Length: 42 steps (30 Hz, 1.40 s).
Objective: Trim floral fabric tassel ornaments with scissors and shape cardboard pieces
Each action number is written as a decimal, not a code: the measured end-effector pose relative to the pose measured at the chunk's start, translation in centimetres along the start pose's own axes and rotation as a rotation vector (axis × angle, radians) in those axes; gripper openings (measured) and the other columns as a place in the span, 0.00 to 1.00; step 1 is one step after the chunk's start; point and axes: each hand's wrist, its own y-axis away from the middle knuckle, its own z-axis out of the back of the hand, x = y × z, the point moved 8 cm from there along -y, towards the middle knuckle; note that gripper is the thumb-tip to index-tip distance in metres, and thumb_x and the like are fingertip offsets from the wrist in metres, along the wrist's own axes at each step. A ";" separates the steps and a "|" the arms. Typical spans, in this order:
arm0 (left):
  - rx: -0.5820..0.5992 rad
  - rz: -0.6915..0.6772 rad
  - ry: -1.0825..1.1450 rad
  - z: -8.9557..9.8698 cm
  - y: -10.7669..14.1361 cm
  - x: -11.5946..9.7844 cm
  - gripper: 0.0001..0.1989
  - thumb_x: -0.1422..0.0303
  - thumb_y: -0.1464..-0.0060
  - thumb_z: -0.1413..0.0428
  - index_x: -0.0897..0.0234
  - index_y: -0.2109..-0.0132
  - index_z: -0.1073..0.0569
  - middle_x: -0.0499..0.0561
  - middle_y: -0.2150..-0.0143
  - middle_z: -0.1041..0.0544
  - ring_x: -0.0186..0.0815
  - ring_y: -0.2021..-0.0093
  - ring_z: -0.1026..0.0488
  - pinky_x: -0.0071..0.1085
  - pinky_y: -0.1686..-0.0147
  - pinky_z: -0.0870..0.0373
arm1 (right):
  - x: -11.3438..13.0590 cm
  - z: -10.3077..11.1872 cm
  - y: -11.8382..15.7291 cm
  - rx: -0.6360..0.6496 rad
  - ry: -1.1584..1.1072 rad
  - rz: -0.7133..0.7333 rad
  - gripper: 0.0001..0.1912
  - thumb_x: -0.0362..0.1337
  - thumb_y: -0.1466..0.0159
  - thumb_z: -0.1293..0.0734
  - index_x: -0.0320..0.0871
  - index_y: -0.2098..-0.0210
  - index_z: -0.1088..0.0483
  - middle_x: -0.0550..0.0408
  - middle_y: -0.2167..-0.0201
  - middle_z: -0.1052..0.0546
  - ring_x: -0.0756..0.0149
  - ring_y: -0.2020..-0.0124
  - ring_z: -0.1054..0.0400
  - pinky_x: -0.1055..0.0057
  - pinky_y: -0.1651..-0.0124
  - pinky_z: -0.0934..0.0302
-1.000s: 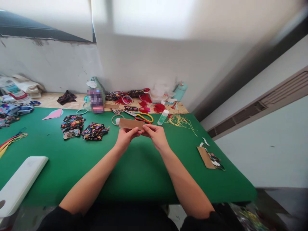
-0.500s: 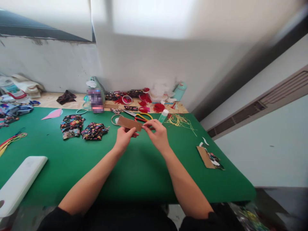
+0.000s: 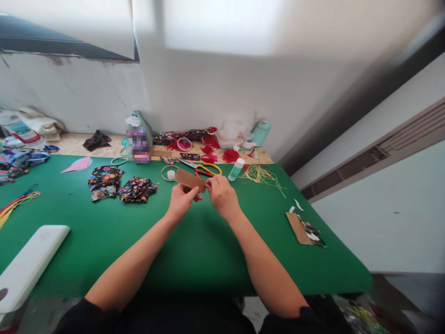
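Note:
A small brown cardboard strip (image 3: 188, 180) is held above the green table, tilted down to the right. My left hand (image 3: 182, 199) grips its lower edge, thumb on the face and fingers behind. At the strip's right end, my right hand (image 3: 222, 195) pinches the corner with its fingertips. Just behind the strip lie scissors (image 3: 211, 170) with yellow and red handles and a small white cap (image 3: 171, 175). A glue bottle (image 3: 236, 170) with a white top stands behind my right hand.
Floral fabric pieces (image 3: 137, 189) lie left of my hands, a white device (image 3: 31, 266) at the front left. Yellow cords (image 3: 259, 174) are at the back right. Another cardboard piece (image 3: 298, 228) with scraps rests at the right. Red tassels (image 3: 230, 155) lie along the wall.
My right hand has turned, its fingers now more curled at the strip's end. The strip and my left hand have shifted slightly right, and more of the white cap and glue bottle shows.

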 end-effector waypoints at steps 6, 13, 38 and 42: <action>-0.014 0.004 -0.072 0.1 0.0 0.1 0.06 0.71 0.60 0.43 0.70 0.73 0.27 0.48 0.85 0.28 0.31 0.83 0.31 0.24 0.81 0.37 | 0.6 -0.5 0.1 -0.006 0.077 0.062 0.12 0.28 0.34 0.45 0.38 0.70 0.33 0.48 0.72 0.31 0.61 0.69 0.40 0.68 0.66 0.42; -0.045 0.041 -0.114 0.3 0.2 0.0 0.04 0.72 0.59 0.44 0.70 0.74 0.27 0.47 0.86 0.29 0.30 0.84 0.31 0.24 0.82 0.37 | 0.1 -0.5 0.1 -0.029 0.078 -0.015 0.13 0.29 0.33 0.47 0.40 0.69 0.35 0.48 0.72 0.32 0.60 0.69 0.41 0.66 0.65 0.42; 0.015 -0.041 -0.105 0.0 0.1 -0.3 0.08 0.67 0.57 0.42 0.70 0.72 0.26 0.47 0.84 0.29 0.30 0.82 0.32 0.25 0.79 0.37 | -1.2 0.4 -0.1 0.025 -0.243 -0.088 0.10 0.34 0.33 0.42 0.40 0.65 0.31 0.49 0.68 0.27 0.65 0.69 0.33 0.71 0.65 0.39; 0.026 -0.052 -0.099 -0.1 0.2 -0.5 0.09 0.66 0.57 0.43 0.70 0.72 0.26 0.47 0.84 0.29 0.30 0.82 0.33 0.25 0.79 0.37 | -0.8 0.7 0.1 -0.050 -0.141 -0.083 0.11 0.34 0.33 0.43 0.39 0.66 0.30 0.50 0.69 0.27 0.66 0.70 0.33 0.73 0.68 0.41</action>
